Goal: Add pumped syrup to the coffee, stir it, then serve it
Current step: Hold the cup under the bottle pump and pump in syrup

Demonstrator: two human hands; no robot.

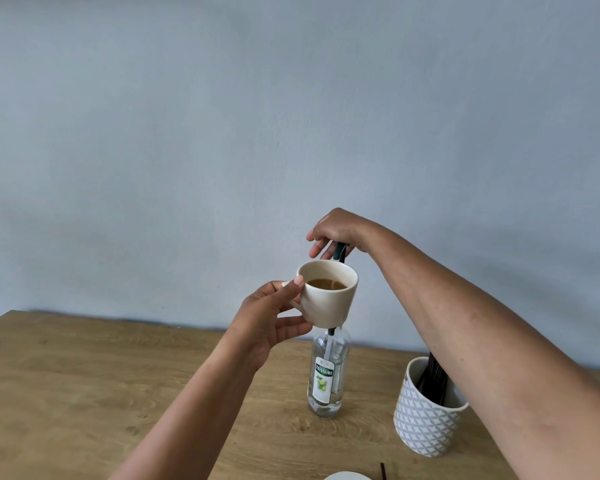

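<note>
My left hand [274,315] grips a cream mug [329,299] by its handle and holds it in the air, thumb on the rim. Brown coffee [326,284] fills part of the mug. Behind and under the mug stands a clear glass syrup bottle [326,375] with a green and white label. Its dark pump head [340,251] rises just past the mug's far rim. My right hand [333,232] rests on top of the pump, fingers bent down around it. The bottle's neck is hidden by the mug.
The bottle stands on a wooden table [84,393] against a pale blue wall. At the right, a white patterned pot [426,417] holds several dark stirrers. A white rim [347,475] and one dark stick [382,471] show at the bottom edge.
</note>
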